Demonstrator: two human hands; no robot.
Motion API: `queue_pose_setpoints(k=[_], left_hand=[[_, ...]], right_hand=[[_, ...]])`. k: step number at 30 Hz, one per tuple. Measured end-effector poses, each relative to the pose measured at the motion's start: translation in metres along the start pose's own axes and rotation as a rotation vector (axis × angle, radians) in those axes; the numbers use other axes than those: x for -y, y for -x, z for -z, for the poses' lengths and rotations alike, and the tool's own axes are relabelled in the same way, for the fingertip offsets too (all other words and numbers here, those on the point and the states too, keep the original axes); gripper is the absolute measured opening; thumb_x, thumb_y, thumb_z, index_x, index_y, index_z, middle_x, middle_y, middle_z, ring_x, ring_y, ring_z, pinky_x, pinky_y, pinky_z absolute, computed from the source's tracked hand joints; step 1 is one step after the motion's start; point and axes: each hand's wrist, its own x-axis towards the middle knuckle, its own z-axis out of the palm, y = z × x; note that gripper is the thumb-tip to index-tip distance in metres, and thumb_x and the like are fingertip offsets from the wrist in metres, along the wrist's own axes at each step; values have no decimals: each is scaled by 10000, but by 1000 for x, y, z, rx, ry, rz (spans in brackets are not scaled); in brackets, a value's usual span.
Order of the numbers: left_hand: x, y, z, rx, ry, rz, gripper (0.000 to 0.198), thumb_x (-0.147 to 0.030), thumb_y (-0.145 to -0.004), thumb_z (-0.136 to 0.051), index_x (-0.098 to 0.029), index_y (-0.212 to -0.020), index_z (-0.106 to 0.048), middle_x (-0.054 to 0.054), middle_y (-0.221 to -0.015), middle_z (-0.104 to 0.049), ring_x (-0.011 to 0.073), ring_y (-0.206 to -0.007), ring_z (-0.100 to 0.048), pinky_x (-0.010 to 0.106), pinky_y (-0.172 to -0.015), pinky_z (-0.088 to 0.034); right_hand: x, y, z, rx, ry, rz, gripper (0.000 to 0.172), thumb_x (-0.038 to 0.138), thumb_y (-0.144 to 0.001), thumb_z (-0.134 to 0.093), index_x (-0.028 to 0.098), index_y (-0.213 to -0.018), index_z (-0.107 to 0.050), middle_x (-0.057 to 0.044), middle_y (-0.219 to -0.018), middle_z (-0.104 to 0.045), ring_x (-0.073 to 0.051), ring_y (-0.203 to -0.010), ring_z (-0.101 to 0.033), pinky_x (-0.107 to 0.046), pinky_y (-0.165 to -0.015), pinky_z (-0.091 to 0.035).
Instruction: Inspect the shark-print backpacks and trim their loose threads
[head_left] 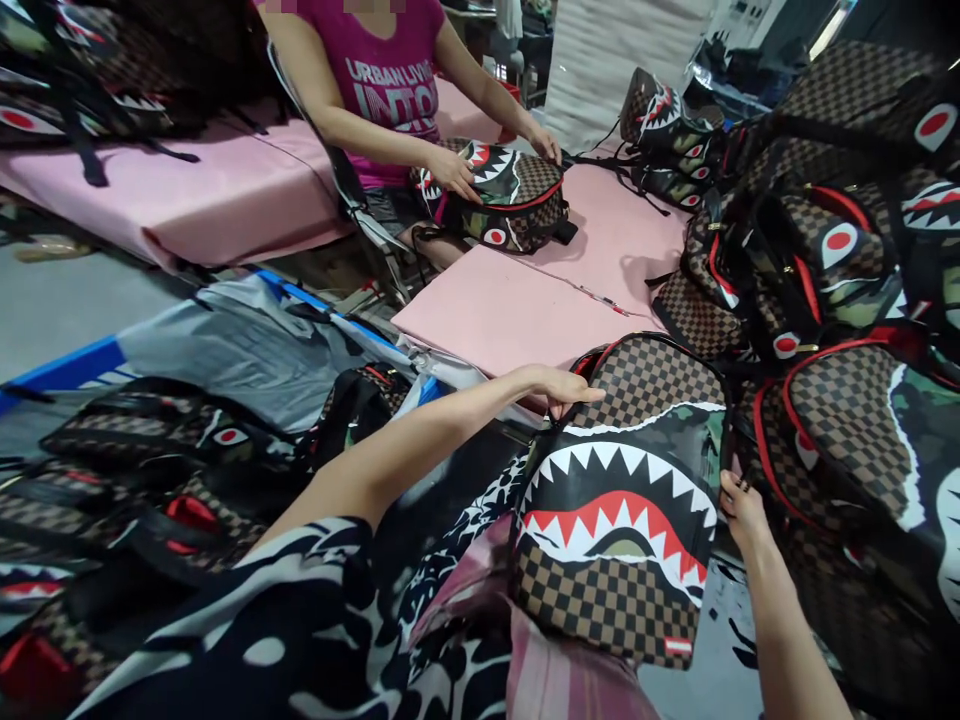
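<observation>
A brown checkered backpack (622, 500) with a printed shark mouth rests upright on my lap, its front panel facing me. My left hand (566, 390) grips the backpack's upper left edge, where the top opening shows a red lining. At the other side, my right hand (742, 500) holds the right edge about halfway down, its fingers partly hidden behind the bag. A small red and white label (678, 647) sits at the bag's lower right corner.
Across the pink table (495, 310), another person handles a similar backpack (517, 190). More backpacks (840, 240) are piled on my right. To my left, a grey-lined bin with a blue edge (67, 375) holds several bags. Another pink table (247, 190) carries bags at the back left.
</observation>
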Motion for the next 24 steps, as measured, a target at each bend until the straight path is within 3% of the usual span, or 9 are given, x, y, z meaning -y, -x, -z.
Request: queue_pose_setpoints(k=[3, 5, 10, 13, 15, 17, 20, 22, 24], left_hand=[[2, 7, 4, 52, 23, 112, 445, -568, -622, -658, -125, -593, -656, 70, -457, -570, 184, -476, -533, 312, -526, -424], [2, 8, 8, 28, 105, 81, 474, -584, -664, -620, -115, -700, -679, 91, -575, -634, 183, -544, -561, 303, -564, -433], [-28, 1, 20, -374, 575, -228, 420, -507, -752, -584, -118, -887, -664, 90, -849, -663, 153, -748, -577, 267, -711, -435], [-61, 21, 20, -419, 529, -308, 410, -483, -794, -532, -103, -851, -674, 85, -792, -649, 147, -708, -567, 271, -701, -426], [-72, 51, 12, -362, 333, -341, 401, -471, -807, -504, -117, -771, -689, 66, -712, -640, 151, -670, -557, 268, -666, -418], [-67, 86, -6, -227, 21, -313, 334, -436, -769, -558, -149, -666, -695, 40, -638, -624, 152, -616, -541, 257, -615, -401], [-31, 128, -44, 56, -383, -301, 109, -324, -687, -667, -225, -667, -712, 2, -637, -643, 146, -614, -549, 244, -625, -399], [1, 144, -68, 64, -543, -304, 59, -262, -697, -659, -253, -657, -702, -11, -633, -652, 144, -638, -556, 251, -698, -403], [27, 151, -84, 4, -614, -293, 97, -238, -734, -623, -250, -669, -693, -3, -661, -665, 152, -691, -571, 266, -769, -401]], right_hand=[[7, 7, -4, 29, 13, -8, 412, 499, -532, -722, 203, -562, -438, 118, -394, -261, -25, -314, -183, -169, -274, -170], [17, 7, -13, 82, 23, -10, 417, 502, -565, -717, 204, -547, -426, 118, -370, -249, -31, -306, -190, -176, -277, -181], [83, -23, -47, 95, -53, 129, 399, 515, -578, -709, 198, -599, -468, 124, -391, -233, -30, -316, -172, -184, -294, -207], [130, -18, -49, 58, -111, 234, 371, 518, -613, -683, 184, -739, -581, 112, -421, -265, -38, -338, -207, -185, -331, -260], [145, 11, -38, 111, -74, 322, 333, 480, -644, -685, 187, -796, -641, 60, -476, -402, -67, -395, -351, -205, -391, -341], [141, 53, -23, 266, 41, 410, 254, 433, -652, -703, 191, -724, -677, -28, -656, -572, -141, -599, -536, -262, -546, -449], [104, 114, -7, 610, 229, 365, 215, 413, -688, -686, 202, -654, -707, -74, -805, -628, -200, -763, -588, -311, -687, -474], [69, 143, -5, 721, 288, 276, 204, 410, -711, -668, 216, -671, -720, -71, -791, -632, -192, -739, -597, -303, -680, -478], [38, 159, -8, 708, 284, 218, 210, 414, -725, -653, 221, -676, -720, -70, -783, -633, -190, -737, -604, -297, -680, -483]])
